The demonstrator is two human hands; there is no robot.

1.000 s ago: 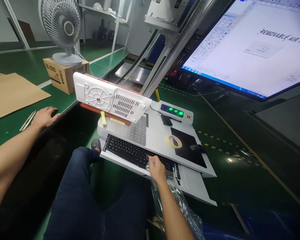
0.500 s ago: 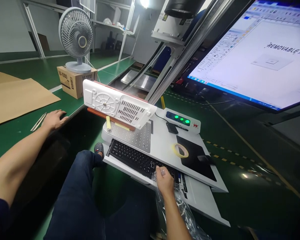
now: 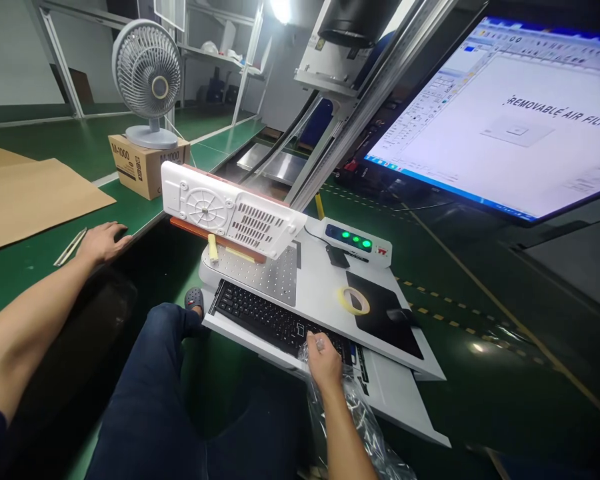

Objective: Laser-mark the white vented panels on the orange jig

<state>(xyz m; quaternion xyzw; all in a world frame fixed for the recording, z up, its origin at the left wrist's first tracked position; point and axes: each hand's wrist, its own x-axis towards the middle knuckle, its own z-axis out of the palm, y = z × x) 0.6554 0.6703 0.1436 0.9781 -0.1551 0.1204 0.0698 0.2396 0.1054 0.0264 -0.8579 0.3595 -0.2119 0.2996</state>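
Observation:
My left hand (image 3: 103,243) rests on the edge of the green table (image 3: 93,217), its fingers apart, beside metal tweezers (image 3: 71,247). Near the keyboard (image 3: 260,315), my right hand (image 3: 324,359) is closed on a clear plastic bag (image 3: 363,417) that hangs down below it. A white plastic panel (image 3: 230,212) with a round grille and slots stands tilted on an orange-brown support over the perforated metal plate (image 3: 275,277). A small yellow piece (image 3: 213,248) sits at the front of that support.
Tape roll (image 3: 355,301) and mouse (image 3: 403,316) lie on a black pad (image 3: 380,327). A monitor (image 3: 505,127) hangs at the right. Above the panel is a machine head (image 3: 330,67). A fan (image 3: 147,77) stands on a box (image 3: 150,167); cardboard (image 3: 45,200) lies at the left.
The whole view has shifted slightly, with most things now a little further left. Both hands keep their poses, and the panel stays in place.

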